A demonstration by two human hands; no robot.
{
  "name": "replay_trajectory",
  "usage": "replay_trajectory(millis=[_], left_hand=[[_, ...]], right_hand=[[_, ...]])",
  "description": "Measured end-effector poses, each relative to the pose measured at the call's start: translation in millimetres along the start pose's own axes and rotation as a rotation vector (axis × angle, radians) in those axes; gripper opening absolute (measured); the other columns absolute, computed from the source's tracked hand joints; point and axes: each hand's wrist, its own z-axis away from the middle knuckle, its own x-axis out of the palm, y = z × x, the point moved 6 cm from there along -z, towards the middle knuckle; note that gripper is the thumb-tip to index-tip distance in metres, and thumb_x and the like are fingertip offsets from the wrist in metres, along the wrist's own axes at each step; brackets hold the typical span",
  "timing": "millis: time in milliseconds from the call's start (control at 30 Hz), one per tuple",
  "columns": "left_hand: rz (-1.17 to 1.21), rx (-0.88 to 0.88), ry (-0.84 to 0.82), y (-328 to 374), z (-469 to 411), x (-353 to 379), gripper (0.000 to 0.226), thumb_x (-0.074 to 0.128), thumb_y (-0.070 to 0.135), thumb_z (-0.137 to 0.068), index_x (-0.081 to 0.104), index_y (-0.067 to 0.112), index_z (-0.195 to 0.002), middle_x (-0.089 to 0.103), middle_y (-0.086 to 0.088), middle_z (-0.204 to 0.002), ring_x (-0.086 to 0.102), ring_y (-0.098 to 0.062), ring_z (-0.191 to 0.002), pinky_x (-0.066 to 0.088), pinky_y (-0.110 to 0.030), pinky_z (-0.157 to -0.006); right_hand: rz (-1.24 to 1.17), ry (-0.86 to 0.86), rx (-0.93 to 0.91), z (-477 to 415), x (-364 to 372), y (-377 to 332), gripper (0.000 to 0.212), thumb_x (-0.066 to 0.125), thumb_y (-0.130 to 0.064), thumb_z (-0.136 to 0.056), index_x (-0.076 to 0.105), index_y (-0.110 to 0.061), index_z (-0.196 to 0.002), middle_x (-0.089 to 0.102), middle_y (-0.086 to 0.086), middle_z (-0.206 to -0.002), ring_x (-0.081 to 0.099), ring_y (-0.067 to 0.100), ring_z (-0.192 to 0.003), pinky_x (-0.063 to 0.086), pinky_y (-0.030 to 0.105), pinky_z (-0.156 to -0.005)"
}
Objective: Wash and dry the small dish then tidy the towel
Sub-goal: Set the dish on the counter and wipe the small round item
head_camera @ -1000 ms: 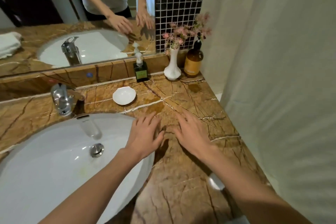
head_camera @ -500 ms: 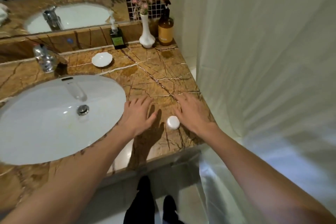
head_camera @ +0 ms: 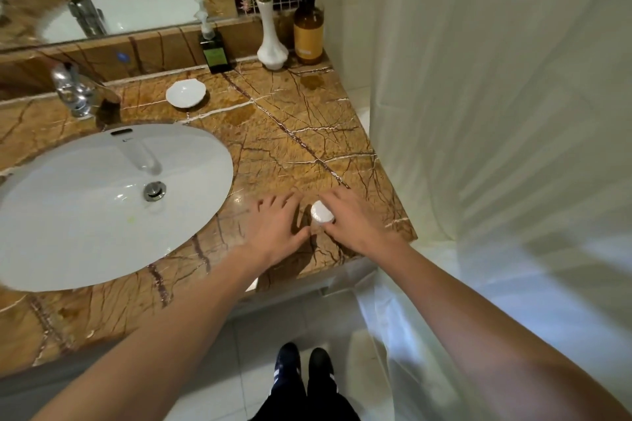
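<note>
The small white dish (head_camera: 186, 94) with a scalloped rim sits on the brown marble counter (head_camera: 301, 133), behind the sink and right of the tap. A small white round tablet (head_camera: 320, 211), perhaps a compressed towel, lies near the counter's front edge. My right hand (head_camera: 355, 222) has its thumb and forefinger closed around the tablet. My left hand (head_camera: 277, 225) rests flat on the counter just left of it, fingers spread, holding nothing. Both hands are far from the dish.
A white oval sink (head_camera: 102, 202) with a chrome tap (head_camera: 73, 89) fills the left. At the back stand a green pump bottle (head_camera: 213, 49), a white vase with pink flowers (head_camera: 272, 44) and an amber bottle (head_camera: 307, 34). A pale curtain (head_camera: 496, 96) hangs on the right.
The view has tilted down, showing the floor and my shoes. My right hand moved left onto the white tablet and closed its thumb and forefinger on it. My left hand stayed flat.
</note>
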Motion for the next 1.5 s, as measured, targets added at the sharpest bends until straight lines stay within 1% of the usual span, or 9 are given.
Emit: replay_trajectory(millis=[167, 467, 567, 700, 900, 1067, 1233, 1333, 1500], left_hand=[[0.050, 0.006, 0.018, 6, -1, 2, 0.072, 0.057, 0.051, -0.078, 0.034, 0.020, -0.138, 0.046, -0.002, -0.142, 0.037, -0.024, -0.129, 0.026, -0.048, -0.105], [0.113, 0.017, 0.007, 12, -4, 11, 0.076, 0.061, 0.047, -0.077, 0.029, 0.020, -0.140, 0.046, -0.002, -0.141, 0.038, -0.024, -0.128, 0.026, -0.046, -0.106], [0.133, 0.004, 0.005, 11, -3, 15, 0.078, 0.063, 0.046, -0.077, 0.027, 0.020, -0.141, 0.044, -0.002, -0.143, 0.036, -0.024, -0.130, 0.025, -0.046, -0.108], [0.121, -0.017, -0.012, 11, -5, 21, 0.074, 0.063, 0.047, -0.078, 0.031, 0.020, -0.140, 0.044, -0.002, -0.142, 0.035, -0.024, -0.131, 0.027, -0.046, -0.106], [0.067, 0.026, 0.033, 30, -20, 28, 0.059, 0.061, 0.048, -0.081, 0.045, 0.021, -0.132, 0.052, -0.004, -0.129, 0.042, -0.025, -0.121, 0.033, -0.042, -0.095], [0.031, 0.022, 0.038, 43, -29, 37, 0.051, 0.063, 0.042, -0.082, 0.048, 0.021, -0.127, 0.055, -0.007, -0.124, 0.048, -0.029, -0.114, 0.035, -0.042, -0.096], [0.045, -0.002, 0.039, 44, -32, 40, 0.050, 0.065, 0.032, -0.082, 0.048, 0.018, -0.126, 0.057, -0.008, -0.121, 0.050, -0.029, -0.109, 0.036, -0.039, -0.093], [0.081, -0.020, 0.034, 43, -33, 38, 0.052, 0.066, 0.030, -0.081, 0.047, 0.017, -0.128, 0.056, -0.010, -0.122, 0.048, -0.029, -0.111, 0.036, -0.039, -0.094], [0.112, -0.054, 0.061, 32, -32, 23, 0.055, 0.065, 0.030, -0.082, 0.045, 0.015, -0.131, 0.055, -0.010, -0.127, 0.046, -0.028, -0.116, 0.037, -0.039, -0.098]], right_hand=[[0.004, 0.003, -0.047, -6, 6, -7, 0.070, 0.070, -0.019, -0.082, 0.037, -0.025, -0.144, 0.052, 0.004, -0.133, 0.046, 0.022, -0.121, 0.041, 0.036, -0.101], [0.077, -0.015, -0.135, -6, 8, -12, 0.054, 0.067, -0.015, -0.084, 0.045, -0.014, -0.134, 0.052, 0.007, -0.127, 0.046, 0.024, -0.116, 0.045, 0.040, -0.096], [0.012, 0.009, -0.110, -3, 5, -9, 0.061, 0.068, -0.017, -0.083, 0.042, -0.015, -0.139, 0.052, 0.007, -0.130, 0.045, 0.024, -0.118, 0.044, 0.037, -0.097], [-0.022, 0.065, -0.040, 5, -5, 8, 0.059, 0.068, -0.019, -0.083, 0.043, -0.017, -0.137, 0.052, 0.006, -0.127, 0.047, 0.023, -0.116, 0.044, 0.034, -0.090], [-0.017, 0.120, 0.048, 21, -18, 41, 0.058, 0.066, -0.024, -0.083, 0.045, -0.015, -0.137, 0.052, 0.009, -0.130, 0.046, 0.026, -0.118, 0.041, 0.037, -0.096], [-0.045, 0.130, 0.087, 31, -21, 54, 0.062, 0.066, -0.023, -0.082, 0.043, -0.014, -0.138, 0.052, 0.011, -0.130, 0.045, 0.029, -0.118, 0.044, 0.043, -0.095], [-0.064, 0.134, 0.084, 35, -22, 58, 0.060, 0.064, -0.023, -0.083, 0.044, -0.012, -0.138, 0.051, 0.012, -0.132, 0.042, 0.028, -0.123, 0.042, 0.040, -0.098], [-0.076, 0.135, 0.088, 33, -22, 58, 0.061, 0.065, -0.021, -0.082, 0.043, -0.013, -0.138, 0.051, 0.011, -0.130, 0.042, 0.028, -0.120, 0.041, 0.040, -0.098], [-0.044, 0.162, 0.045, 23, -25, 49, 0.052, 0.064, -0.022, -0.083, 0.049, -0.014, -0.132, 0.053, 0.009, -0.120, 0.046, 0.027, -0.111, 0.036, 0.031, -0.088]])
